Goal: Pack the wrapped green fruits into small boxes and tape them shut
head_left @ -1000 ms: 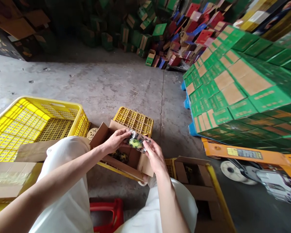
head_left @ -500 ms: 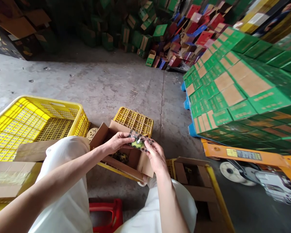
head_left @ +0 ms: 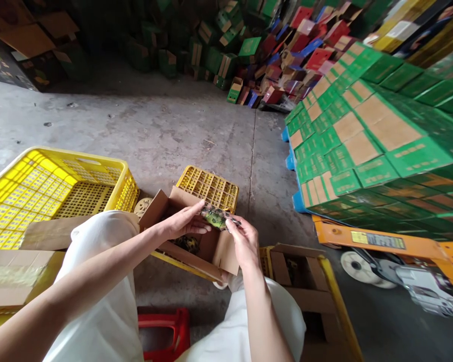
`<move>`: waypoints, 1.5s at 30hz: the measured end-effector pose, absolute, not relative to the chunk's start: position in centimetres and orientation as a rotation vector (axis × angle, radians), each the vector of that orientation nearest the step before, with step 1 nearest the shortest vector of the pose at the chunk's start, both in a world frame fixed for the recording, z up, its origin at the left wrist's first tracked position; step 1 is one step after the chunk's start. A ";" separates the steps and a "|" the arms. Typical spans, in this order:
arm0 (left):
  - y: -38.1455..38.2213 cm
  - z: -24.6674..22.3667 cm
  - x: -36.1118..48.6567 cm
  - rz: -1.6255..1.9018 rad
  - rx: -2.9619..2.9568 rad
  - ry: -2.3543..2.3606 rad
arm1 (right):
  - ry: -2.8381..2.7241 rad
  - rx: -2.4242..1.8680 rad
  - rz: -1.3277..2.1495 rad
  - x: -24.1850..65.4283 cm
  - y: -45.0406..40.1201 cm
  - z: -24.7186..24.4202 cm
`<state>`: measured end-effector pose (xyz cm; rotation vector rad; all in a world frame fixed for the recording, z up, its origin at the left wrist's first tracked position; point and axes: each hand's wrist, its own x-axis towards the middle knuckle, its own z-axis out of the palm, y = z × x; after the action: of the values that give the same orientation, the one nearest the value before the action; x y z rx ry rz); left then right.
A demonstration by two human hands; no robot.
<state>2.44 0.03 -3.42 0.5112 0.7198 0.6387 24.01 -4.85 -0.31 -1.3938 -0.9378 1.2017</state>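
A small clear film packet (head_left: 216, 219) with black spots and something green inside is above an open cardboard box (head_left: 211, 246). My right hand (head_left: 244, 239) pinches the packet's right end between thumb and fingers. At its left end, my left hand (head_left: 184, 221) has its fingers stretched out and apart, close to or touching the film. Inside the box lie some dark and yellow patterned pieces (head_left: 189, 244), partly hidden by my left forearm.
A yellow crate (head_left: 207, 186) sits under the box; a larger yellow crate (head_left: 124, 181) stands left. Another carton (head_left: 307, 291) is by my right knee. A red stool (head_left: 183, 327) is between my legs. Stacked green boxes (head_left: 362, 136) and an orange pallet jack (head_left: 377, 239) stand right.
My left hand has loosened: its thumb has come off the packet's face and its fingers have spread. The packet has tilted and looks darker. My right hand keeps its pinch.
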 end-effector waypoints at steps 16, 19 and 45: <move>-0.2 -4.0 2.9 0.893 0.672 0.574 | -0.717 -1.282 1.373 23.7 -4.6 -0.1; -0.2 -4.3 3.0 0.922 0.671 0.600 | -0.728 -1.264 1.305 23.8 -4.6 -0.5; -0.4 -3.6 2.9 0.804 0.664 0.698 | -0.831 -1.342 1.199 23.2 -4.7 0.2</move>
<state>2.94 -0.38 -3.58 0.6639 0.6984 0.8039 23.21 -4.74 0.22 -1.3417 -0.8309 1.1989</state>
